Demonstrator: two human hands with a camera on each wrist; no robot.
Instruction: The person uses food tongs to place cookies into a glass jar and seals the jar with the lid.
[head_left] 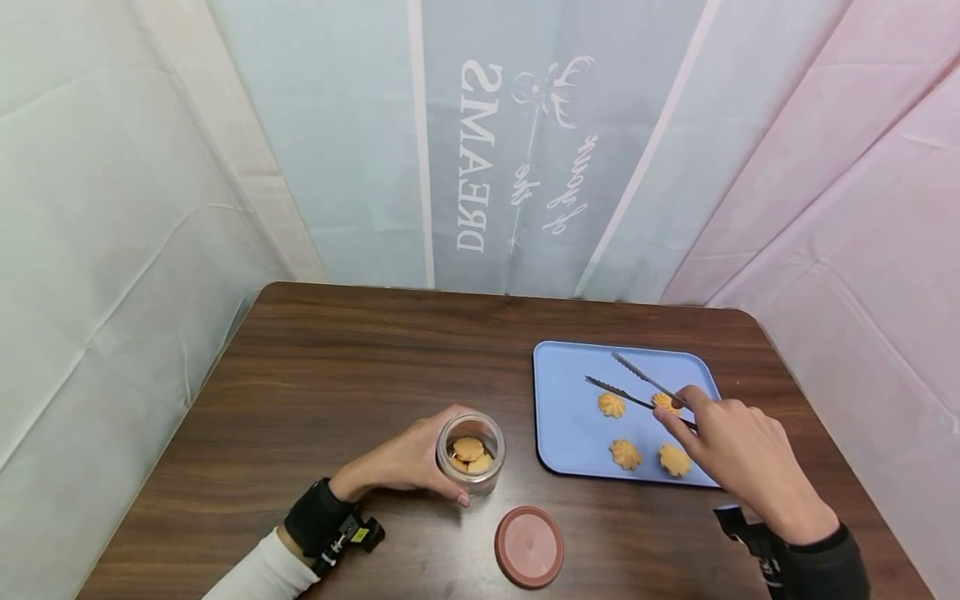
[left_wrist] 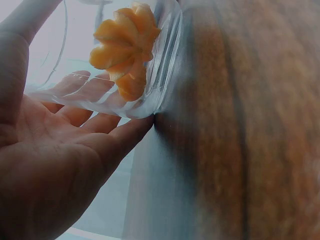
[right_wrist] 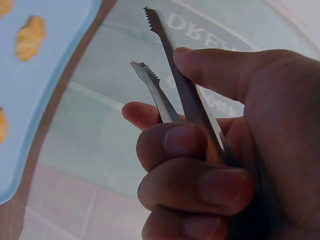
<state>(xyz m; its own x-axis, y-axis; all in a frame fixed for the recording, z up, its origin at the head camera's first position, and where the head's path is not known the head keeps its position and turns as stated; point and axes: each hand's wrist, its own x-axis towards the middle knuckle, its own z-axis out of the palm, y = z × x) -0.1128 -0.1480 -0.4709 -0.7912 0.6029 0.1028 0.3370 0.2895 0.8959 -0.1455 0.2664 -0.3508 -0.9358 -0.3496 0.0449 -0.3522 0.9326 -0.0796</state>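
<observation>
My left hand (head_left: pixel 408 462) curls round a small clear glass jar (head_left: pixel 471 454) standing on the brown table; a few orange flower-shaped cookies (left_wrist: pixel 125 47) lie inside it. In the left wrist view the fingers (left_wrist: pixel 95 125) wrap under the jar (left_wrist: pixel 150 90). My right hand (head_left: pixel 738 450) grips metal tongs (head_left: pixel 637 385) over the blue tray (head_left: pixel 570 417). The serrated tong tips (right_wrist: pixel 150 42) stand apart with nothing between them. Several cookies (head_left: pixel 611 405) lie on the tray.
A reddish-brown round lid (head_left: pixel 529 546) lies on the table in front of the jar. The tray (right_wrist: pixel 30 100) sits right of centre. Fabric curtain walls close in the table on three sides. The table edge runs near on the right.
</observation>
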